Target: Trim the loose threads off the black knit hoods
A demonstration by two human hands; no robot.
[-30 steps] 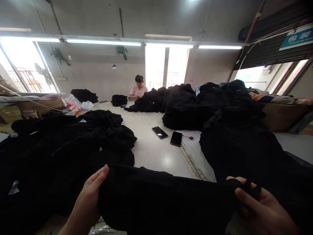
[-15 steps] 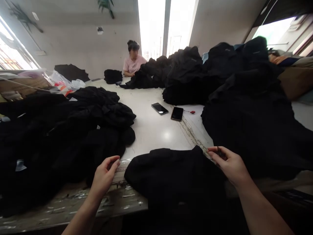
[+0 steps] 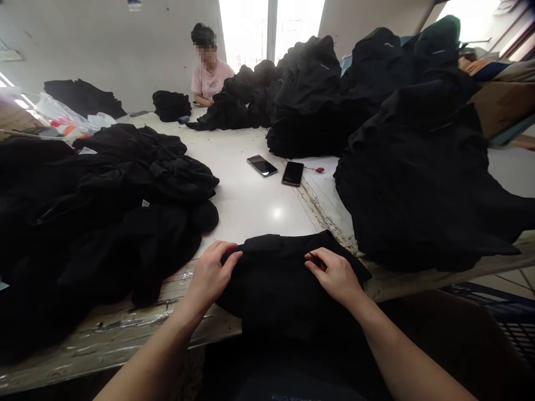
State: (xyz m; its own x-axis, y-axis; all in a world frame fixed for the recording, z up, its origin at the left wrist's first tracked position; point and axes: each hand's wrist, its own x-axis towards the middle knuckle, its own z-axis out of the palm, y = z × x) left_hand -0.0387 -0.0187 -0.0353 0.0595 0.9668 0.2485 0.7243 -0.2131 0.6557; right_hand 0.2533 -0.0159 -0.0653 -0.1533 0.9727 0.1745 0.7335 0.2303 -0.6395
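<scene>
A black garment (image 3: pixel 276 289) lies across the table's near edge and hangs down toward me. At its upper left edge, my left hand (image 3: pixel 213 270) has its thumb and fingers closed on the fabric. My right hand (image 3: pixel 334 273) is over the garment's right part, its fingers curled around a small dark tool with a bit of red, which looks like thread snips (image 3: pixel 316 262). Most of that tool is hidden in the palm.
A loose heap of black garments (image 3: pixel 125 223) lies to the left, and stacked black garments (image 3: pixel 309 106) rise at right and behind. Two phones, one silver-edged (image 3: pixel 262 165) and one dark (image 3: pixel 292 174), lie mid-table (image 3: pixel 251 211). A person in pink (image 3: pixel 211 78) sits at the far side.
Both hands have moved inward over the garment, the left one going right onto its edge and the right one going left. My view has tilted down and shifted slightly.
</scene>
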